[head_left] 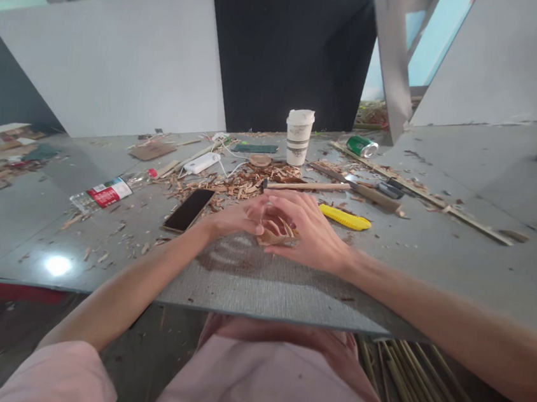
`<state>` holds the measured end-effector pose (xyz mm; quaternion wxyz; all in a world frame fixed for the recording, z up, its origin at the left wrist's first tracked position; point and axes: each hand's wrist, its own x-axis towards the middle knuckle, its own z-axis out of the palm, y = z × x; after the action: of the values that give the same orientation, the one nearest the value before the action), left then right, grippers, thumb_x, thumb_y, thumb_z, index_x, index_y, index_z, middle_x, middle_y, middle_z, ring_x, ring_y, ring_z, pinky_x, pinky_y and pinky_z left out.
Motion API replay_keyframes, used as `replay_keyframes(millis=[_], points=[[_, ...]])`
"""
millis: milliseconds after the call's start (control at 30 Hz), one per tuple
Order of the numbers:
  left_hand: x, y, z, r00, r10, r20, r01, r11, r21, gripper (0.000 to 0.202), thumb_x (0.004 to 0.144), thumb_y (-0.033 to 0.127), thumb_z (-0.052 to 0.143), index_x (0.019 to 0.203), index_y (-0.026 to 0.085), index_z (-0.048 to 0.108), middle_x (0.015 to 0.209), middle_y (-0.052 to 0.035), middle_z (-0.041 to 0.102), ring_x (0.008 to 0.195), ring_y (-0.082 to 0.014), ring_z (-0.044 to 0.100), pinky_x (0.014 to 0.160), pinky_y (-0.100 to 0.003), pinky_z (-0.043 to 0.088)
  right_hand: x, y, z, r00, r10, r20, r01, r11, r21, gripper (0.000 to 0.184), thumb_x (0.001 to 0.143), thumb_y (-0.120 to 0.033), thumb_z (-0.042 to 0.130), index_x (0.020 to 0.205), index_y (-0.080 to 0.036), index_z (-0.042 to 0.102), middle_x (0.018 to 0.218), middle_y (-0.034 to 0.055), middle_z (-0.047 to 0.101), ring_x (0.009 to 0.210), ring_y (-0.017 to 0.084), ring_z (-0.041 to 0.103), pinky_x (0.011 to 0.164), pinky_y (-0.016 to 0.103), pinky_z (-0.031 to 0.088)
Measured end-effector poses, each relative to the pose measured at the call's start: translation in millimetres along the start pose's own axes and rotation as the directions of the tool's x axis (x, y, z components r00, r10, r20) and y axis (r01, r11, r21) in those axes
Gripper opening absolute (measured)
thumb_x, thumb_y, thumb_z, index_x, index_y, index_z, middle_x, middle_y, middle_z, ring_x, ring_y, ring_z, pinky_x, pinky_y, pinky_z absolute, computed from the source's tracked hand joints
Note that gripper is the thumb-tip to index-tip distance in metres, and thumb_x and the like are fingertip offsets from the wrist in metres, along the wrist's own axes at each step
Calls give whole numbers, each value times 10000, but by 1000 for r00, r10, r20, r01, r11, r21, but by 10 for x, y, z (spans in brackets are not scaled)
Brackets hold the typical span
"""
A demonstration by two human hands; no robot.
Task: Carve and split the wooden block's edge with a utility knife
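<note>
My left hand (244,216) and my right hand (316,231) meet above the near part of the grey table. Their curved fingers cup together around thin, light-brown wood shavings (275,235). The right fingers arch over the top, with the thumb lower and apart from them. Left fingertips touch the right hand and are partly hidden behind it. Just right of my right hand lies a yellow utility knife (345,218). A hammer-like tool with a wooden handle (308,186) lies just beyond my hands. The black phone (189,209) rests to the left.
A white paper cup (298,137) stands upright behind a shavings heap (236,183). Around it are a green can (362,147), a white power strip (202,163), a chisel-like tool (377,196) and a long wood strip (434,196). A plastic bottle (109,192) lies left.
</note>
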<state>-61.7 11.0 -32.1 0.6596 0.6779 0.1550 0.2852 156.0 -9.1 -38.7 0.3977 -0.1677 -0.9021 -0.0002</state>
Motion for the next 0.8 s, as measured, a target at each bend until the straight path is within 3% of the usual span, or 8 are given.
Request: replay_keyframes(millis=[167, 400, 800], points=[[-7, 2, -10, 1000, -5, -8, 5, 1000, -19, 997, 648, 510, 950, 1517, 270, 527, 1172, -153, 757, 1153, -327, 709, 981, -438, 531, 3, 0, -17, 1000, -13, 14, 13, 1000, -15, 907, 848, -419, 843, 1569, -327, 301, 1488, 139, 574, 1371, 358, 530, 1059, 548, 441], [-22, -54, -37, 1000, -10, -14, 10, 1000, -6, 1004, 626, 597, 935, 1504, 290, 557, 1176, -150, 760, 1155, -328, 710, 927, -412, 546, 10, -11, -30, 999, 0, 47, 2, 999, -46, 831, 865, -444, 823, 1540, -293, 362, 1463, 144, 594, 1369, 355, 535, 1082, 543, 419], [-30, -55, -72, 1000, 8, -9, -8, 1000, -4, 997, 705, 547, 914, 1563, 299, 472, 1203, -141, 749, 1134, -312, 707, 948, -423, 542, 17, -12, -26, 999, 5, 46, -3, 999, -53, 770, 907, -462, 768, 1546, -240, 399, 1462, 154, 591, 1366, 356, 528, 1088, 543, 428]])
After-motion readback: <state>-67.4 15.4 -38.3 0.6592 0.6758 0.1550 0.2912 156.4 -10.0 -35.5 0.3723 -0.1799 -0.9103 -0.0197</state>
